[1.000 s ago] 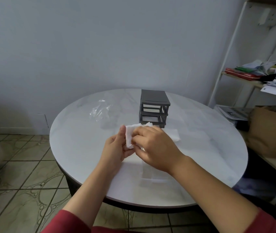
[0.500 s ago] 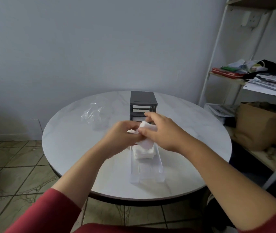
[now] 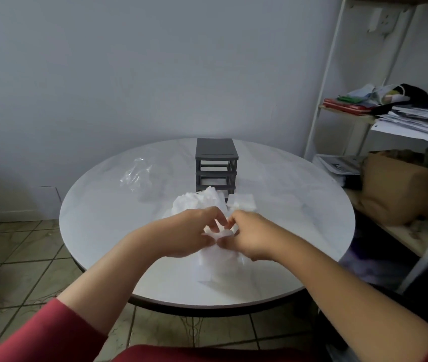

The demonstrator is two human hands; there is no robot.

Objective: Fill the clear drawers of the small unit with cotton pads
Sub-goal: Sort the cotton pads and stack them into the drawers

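Inspected round table [image 3: 95, 226]: white marbled top, dark rim along the near edge, both forearms crossing that edge. Noted bare tabletop left of the hands out to the rim, and again right of them out to the rim.

Found left hand [image 3: 189, 231] and right hand [image 3: 253, 240] fingertip to fingertip at near centre, fingers of each curled, thumbs and fingertips pinching one cotton pad [image 3: 219, 234] between them.

Located clear drawer [image 3: 217, 270] directly under the hands, resting on the top, out of the unit; contents too blurred to tell. Located grey unit [image 3: 217, 163] upright at far centre, open slots facing near.

Recorded white heap [image 3: 198, 203] just beyond the hands, at the unit's foot; touching or not, cannot tell. Small stack of pads [image 3: 241, 202] just right of that heap. Crumpled plastic bag [image 3: 136, 176] left of the unit, apart from it.

Beyond the table: plain wall [image 3: 155, 74] far, tiled floor [image 3: 12, 262] left, white shelf rack [image 3: 338, 74] right with papers [image 3: 416, 124] and a brown paper bag [image 3: 400, 192].
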